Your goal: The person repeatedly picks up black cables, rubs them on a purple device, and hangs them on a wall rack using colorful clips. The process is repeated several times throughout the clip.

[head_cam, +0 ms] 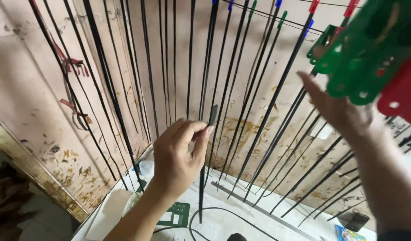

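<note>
Many long thin black strips (223,89) hang side by side from clips along a line in front of a stained wall. My left hand (178,156) pinches the top end of one loose black strip (202,178), which hangs straight down to the table. My right hand (337,109) is raised at the right with its fingers spread, holding nothing, just below a green perforated plastic hanger (366,53) and a red hanger (404,89). Coloured clips (313,6) grip the tops of the hanging strips.
A white table (232,218) below carries a green plastic piece (176,214), a black cable (223,209), a metal ruler-like bar (263,205), a dark phone (355,221) and a small packet (348,234). Red strips (74,64) hang on the wall at left.
</note>
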